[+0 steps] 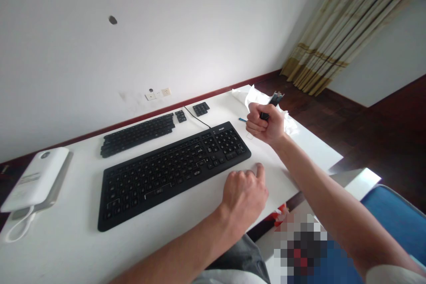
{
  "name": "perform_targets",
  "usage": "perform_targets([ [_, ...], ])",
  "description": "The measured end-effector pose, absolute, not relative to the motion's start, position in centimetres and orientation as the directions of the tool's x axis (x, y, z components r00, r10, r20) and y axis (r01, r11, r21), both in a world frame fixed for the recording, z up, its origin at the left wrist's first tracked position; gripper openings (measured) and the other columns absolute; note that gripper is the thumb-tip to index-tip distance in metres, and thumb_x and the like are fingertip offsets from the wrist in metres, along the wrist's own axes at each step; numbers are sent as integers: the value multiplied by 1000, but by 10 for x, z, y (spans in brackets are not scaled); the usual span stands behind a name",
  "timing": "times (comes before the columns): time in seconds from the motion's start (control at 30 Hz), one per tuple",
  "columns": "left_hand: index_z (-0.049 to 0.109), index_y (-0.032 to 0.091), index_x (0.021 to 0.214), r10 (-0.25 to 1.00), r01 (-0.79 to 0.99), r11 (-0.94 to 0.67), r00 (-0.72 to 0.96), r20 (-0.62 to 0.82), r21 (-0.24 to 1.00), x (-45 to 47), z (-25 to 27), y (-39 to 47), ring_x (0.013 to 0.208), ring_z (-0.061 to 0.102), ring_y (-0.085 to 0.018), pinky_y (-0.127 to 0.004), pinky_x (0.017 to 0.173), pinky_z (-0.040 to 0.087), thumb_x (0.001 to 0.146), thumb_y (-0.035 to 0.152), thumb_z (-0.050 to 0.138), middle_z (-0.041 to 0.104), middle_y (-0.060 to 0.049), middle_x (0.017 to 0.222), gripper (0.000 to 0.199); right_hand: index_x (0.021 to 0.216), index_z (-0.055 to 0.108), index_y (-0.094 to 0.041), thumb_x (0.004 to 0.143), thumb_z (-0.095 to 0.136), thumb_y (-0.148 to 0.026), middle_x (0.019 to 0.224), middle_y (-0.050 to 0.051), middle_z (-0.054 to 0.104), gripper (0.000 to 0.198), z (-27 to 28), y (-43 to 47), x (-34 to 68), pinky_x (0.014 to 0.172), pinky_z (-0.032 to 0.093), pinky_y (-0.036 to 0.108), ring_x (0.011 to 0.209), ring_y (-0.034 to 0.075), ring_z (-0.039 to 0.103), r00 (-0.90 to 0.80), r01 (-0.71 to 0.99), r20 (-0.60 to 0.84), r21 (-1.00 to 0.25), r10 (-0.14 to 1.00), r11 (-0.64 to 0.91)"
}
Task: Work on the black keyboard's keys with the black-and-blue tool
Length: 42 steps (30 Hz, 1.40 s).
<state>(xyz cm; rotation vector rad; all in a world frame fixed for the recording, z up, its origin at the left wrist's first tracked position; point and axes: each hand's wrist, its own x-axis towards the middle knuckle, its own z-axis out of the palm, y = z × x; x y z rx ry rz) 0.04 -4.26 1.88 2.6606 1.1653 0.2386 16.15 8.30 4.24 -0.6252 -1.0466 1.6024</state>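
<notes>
My right hand is raised over the right part of the desk, its fist closed round a dark bundle of narrow sticks with pale tips poking out at the top. What kind of sticks these are I cannot make out. Near the front edge my left hand rests on the desk, one finger stretched out and the others curled beneath it. Just left of it lies a black keyboard with its keycaps off, showing bare key stems. Behind it, black keycaps sit in rows, with smaller keycap groups to their right.
A white power bank with a looped cable lies at the left of the white desk. Crumpled white paper and a small blue tool lie near my right hand. A blue chair stands at the right.
</notes>
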Motion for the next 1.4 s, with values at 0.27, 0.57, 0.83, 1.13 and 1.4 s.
perform_targets([
  [0.27,56,16,124,744,702,-647,666,46,297,0,20,-41,73,73,-23,-28,65,53,99,25,53,72,-7,80,27,60,45,-21,91,58,-38,43,-11,17,38,34,78,144,35,18,17,38,7,11,-496,-415,3,-879,868,-233],
  [0.57,58,18,117,734,679,-655,677,63,331,0,15,-38,68,73,-24,-30,62,55,97,25,53,73,-6,76,21,67,50,-21,93,57,-38,46,-11,20,32,31,80,139,39,16,20,41,7,15,-368,-349,50,-933,928,-88],
  [0.83,48,22,142,743,632,-634,658,124,446,-14,28,-19,77,76,-25,-34,68,59,97,25,48,78,-5,90,44,93,69,-20,88,71,-43,67,-3,52,24,38,71,157,53,32,26,59,12,41,-206,451,226,-841,952,297],
  [1.13,63,20,127,842,761,-536,515,161,366,-36,30,20,80,75,-25,-35,74,59,98,28,51,78,-7,89,33,81,67,-21,96,49,-55,67,4,63,41,16,59,178,57,49,30,62,18,60,168,130,304,-950,938,285],
  [1.4,73,22,116,786,710,-614,590,185,346,-38,20,20,83,74,-23,-33,78,57,98,28,56,78,-7,93,25,69,70,-17,99,47,-55,54,4,63,54,16,49,172,45,43,28,45,15,55,75,349,250,-914,965,209],
])
